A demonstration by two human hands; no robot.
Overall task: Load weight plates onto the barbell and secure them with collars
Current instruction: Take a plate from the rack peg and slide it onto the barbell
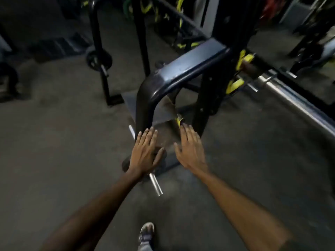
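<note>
Both hands, left hand (145, 151) and right hand (190, 151), reach down flat and hold nothing. A dark weight plate (126, 164) sits low on the rack peg (155, 184). Grab both sides firmly.

Dim gym room w/ not much light. A gray rubber floor (54, 142) is stretching out everywhere. A big black metal rack (181, 69) is standing in the middle, w/ yellow bits on it. More black frames & yellow straps (179, 13) are sitting at the back, blurry.
</note>
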